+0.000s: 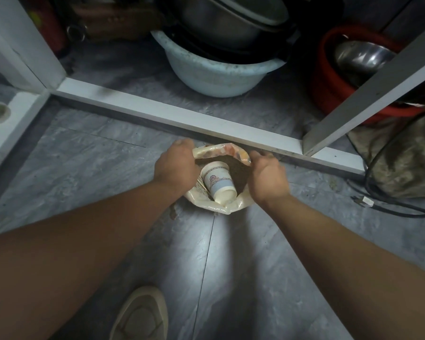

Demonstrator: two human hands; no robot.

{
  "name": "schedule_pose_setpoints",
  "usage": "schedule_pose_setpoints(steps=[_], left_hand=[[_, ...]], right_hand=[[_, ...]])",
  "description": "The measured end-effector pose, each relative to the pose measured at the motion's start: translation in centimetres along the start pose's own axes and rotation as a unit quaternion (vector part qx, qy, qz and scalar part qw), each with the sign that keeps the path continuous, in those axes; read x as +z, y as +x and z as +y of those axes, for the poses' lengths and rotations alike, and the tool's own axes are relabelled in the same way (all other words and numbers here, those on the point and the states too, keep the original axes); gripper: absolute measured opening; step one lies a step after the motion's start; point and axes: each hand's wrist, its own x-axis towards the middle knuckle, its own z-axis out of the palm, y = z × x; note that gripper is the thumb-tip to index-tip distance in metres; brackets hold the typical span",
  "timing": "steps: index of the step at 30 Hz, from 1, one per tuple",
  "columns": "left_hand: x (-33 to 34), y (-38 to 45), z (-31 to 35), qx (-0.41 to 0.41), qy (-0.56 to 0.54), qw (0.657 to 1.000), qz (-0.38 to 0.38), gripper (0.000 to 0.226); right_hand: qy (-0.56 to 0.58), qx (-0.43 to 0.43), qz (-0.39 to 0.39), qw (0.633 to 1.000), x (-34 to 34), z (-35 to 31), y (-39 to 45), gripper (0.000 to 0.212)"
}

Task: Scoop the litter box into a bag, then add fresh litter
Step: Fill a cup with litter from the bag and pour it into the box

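A cream bag (222, 207) with a rolled-down rim stands on the grey floor just in front of a white cabinet sill. Dark brown litter (238, 171) fills it. A white paper cup (219, 182) with a blue band lies tilted in the litter, mouth buried and base toward me. My left hand (176, 164) grips the bag's left rim. My right hand (268, 179) grips the right rim. No litter box is in view.
The open cabinet holds a pale blue basin (214, 74) stacked with metal pots and a red basket (329, 89) with a steel bowl. A grey door (368, 92) stands open at right. A black cable (390, 204) and cloth lie right. My shoe (142, 312) is below.
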Motion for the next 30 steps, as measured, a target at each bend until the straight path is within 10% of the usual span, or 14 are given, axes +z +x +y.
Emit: schedule_pose_setpoints(steps=[15, 21, 25, 30], left_hand=[[0.1, -0.4, -0.4, 0.085, -0.020, 0.994, -0.066, 0.036], [0.6, -0.3, -1.1, 0.093, -0.055, 0.990, -0.096, 0.038], [0.5, -0.1, -2.4, 0.068, -0.063, 0.989, -0.115, 0.031], [0.7, -0.7, -2.4, 0.047, -0.086, 0.985, -0.140, 0.029]], right_hand=[[0.062, 0.027, -0.076, 0.995, -0.8, -0.2, -0.2, 0.031], [0.099, -0.124, 0.107, 0.982, -0.5, -2.8, -4.2, 0.039], [0.030, -0.144, -0.045, 0.988, 1.3, -4.3, -4.2, 0.023], [-0.027, -0.010, -0.209, 0.977, 2.1, -5.6, -1.3, 0.067]])
